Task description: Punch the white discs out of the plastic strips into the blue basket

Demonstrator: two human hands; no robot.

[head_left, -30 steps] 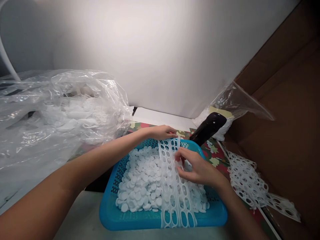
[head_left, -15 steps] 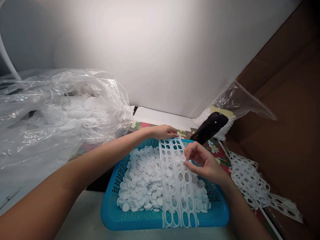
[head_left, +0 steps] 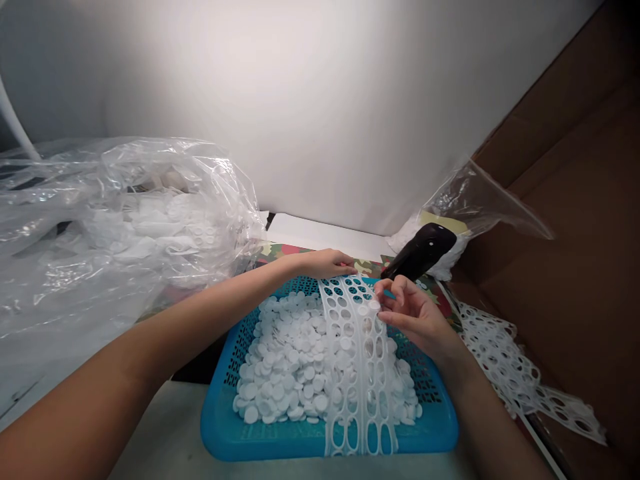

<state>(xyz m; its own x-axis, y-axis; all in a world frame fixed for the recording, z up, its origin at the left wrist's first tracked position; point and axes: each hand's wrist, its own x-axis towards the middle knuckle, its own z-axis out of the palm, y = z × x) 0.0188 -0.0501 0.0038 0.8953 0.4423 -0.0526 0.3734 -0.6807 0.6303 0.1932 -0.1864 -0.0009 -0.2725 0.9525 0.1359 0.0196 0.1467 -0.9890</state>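
Only label in view: a pale yellow tag [head_left: 440, 223] inside the clear bag [head_left: 483, 200] at right, too small and blurred to read. No legible brand or writing on anything else.

R hand [head_left: 415, 317] is half closed, w/ thumb & fingers pinching a white disc [head_left: 374, 305] at the strip's upper part. It sits higher & nearer the basket's far rim than in the earlier frame. L hand [head_left: 325, 264] lies in about the same spot, fingers curled at the strip's far end, by the rim; can't tell if it grips.

White holed strip [head_left: 357, 373] runs across the blue mesh basket [head_left: 220, 427], over a big pile of white discs [head_left: 285, 360]; some discs sit in its holes. More strip [head_left: 515, 380] lies in the cardboard box [head_left: 560, 167] at right. Black handle [head_left: 423, 252] just beyond R hand. Big clear bag [head_left: 125, 213] w/ white stuff at left.
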